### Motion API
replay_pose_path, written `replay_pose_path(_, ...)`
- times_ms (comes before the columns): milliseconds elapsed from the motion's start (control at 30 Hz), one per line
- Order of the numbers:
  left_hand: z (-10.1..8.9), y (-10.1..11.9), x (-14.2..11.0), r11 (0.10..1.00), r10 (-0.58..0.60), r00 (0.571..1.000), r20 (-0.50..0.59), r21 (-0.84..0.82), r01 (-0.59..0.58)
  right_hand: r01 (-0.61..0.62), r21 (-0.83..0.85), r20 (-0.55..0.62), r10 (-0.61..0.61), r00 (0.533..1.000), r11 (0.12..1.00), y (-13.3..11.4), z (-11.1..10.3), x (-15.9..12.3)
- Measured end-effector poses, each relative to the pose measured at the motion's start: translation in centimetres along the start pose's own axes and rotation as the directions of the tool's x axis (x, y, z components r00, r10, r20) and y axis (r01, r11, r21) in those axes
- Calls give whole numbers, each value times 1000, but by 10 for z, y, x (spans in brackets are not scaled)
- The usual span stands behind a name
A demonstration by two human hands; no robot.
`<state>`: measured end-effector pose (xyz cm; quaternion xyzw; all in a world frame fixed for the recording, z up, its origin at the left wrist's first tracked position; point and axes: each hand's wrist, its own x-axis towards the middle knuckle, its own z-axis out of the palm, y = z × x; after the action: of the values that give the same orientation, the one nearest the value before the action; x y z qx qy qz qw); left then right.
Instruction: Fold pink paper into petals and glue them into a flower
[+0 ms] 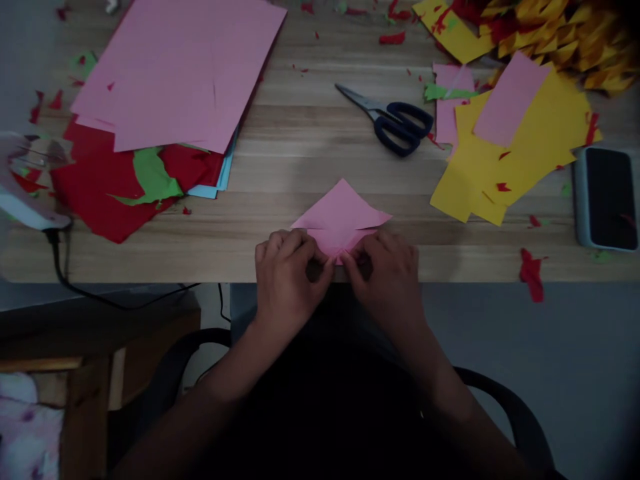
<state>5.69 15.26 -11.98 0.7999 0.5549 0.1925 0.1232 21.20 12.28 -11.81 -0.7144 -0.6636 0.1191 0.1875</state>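
Observation:
A pink piece of paper (pixel 343 208), cut with a slit on each side, lies at the table's front edge, its upper part pointed like a diamond. My left hand (pixel 290 270) pinches its near part from the left, thumb and forefinger together. From the right, my right hand (pixel 387 273) pinches the same near part, so the two thumbs almost meet in the middle. The fingers cover some of the lower folds. Beyond the paper, blue-handled scissors (pixel 385 117) rest with their blades pointing up and left.
Large pink sheets (pixel 175 73) overlap red paper (pixel 115 193) at the left, beside a white lamp-like object (pixel 30 197) with a black cord. Yellow papers (pixel 530 147), a phone (pixel 607 199) and folded yellow pieces (pixel 565 40) occupy the right. Red and green scraps are scattered about.

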Motion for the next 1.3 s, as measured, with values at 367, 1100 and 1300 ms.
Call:
replay_pose_path(367,-1,-1,-3,997,-53,999,6,-52,53,-71,46,-87,75,993,996,13,1,-9)
replay_pose_path(1100,-3,-15,-39,908,412,903,119,24,-418,371,-48,-196,-373,907,927,26,-28,-50)
replay_pose_path(1300,-7,-25,-26,889,454,877,156,-19,-457,506,-17,61,-504,861,862,41,-36,-26)
